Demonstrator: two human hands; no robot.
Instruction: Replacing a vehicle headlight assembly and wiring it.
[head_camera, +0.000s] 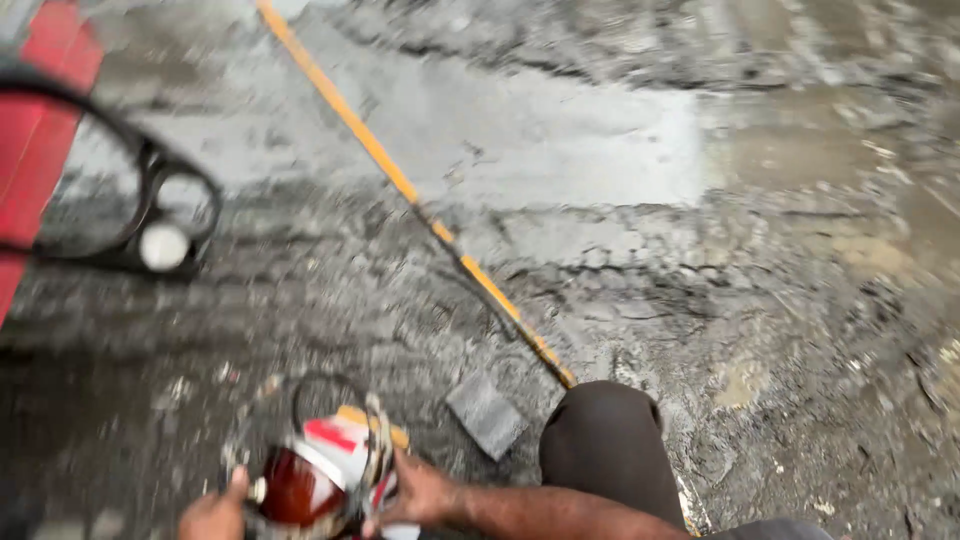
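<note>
Head view: I see both hands at the bottom edge, closed on one object. My left hand (212, 515) grips its left side, with the thumb raised against a small pale knob. My right hand (420, 492) clamps the right side, fingers wrapped round the frame. The object is a red and white part (318, 470) with a dark red glossy dome, ringed by a thin wire loop; motion blur prevents me from telling what kind of part it is or whether it holds anything. It sits low in the frame, above the wet, dirty concrete floor (600, 140).

Just right of the hands, my knee (605, 440) in dark trousers rests on the floor. A small grey block (487, 414) lies flat between the part and the knee. A long yellow strip (400, 185) runs diagonally from the top edge down to the knee. At upper left, a black bracket (150, 215) with a white round piece lies beside a red panel (40, 130).
</note>
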